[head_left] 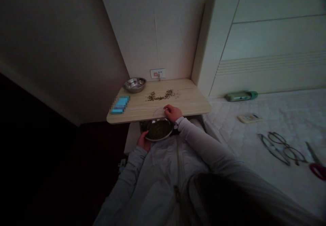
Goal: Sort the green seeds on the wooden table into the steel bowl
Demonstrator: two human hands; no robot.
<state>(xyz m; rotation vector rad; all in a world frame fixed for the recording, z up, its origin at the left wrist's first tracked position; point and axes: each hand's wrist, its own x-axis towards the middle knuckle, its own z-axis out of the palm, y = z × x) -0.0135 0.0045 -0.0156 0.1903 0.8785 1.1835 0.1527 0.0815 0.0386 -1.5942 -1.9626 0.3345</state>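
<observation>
One crosswise grain strip (160,98) lies beyond the nearer right hand (174,113), grip unclear, at the surface's front edge (132,120); the left hand (144,142) clasps a bowl (158,139).

You wear a pale grey jacket (155,175) with long, creased sleeves (201,142), a front zip (179,156) and a dark pull (176,189).

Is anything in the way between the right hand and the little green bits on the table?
Nothing I can see: only bare tabletop lies between the right hand and the scattered green bits. A faint, clear curved thing is beside the fingers, too faint to name, but off to their left.
</observation>
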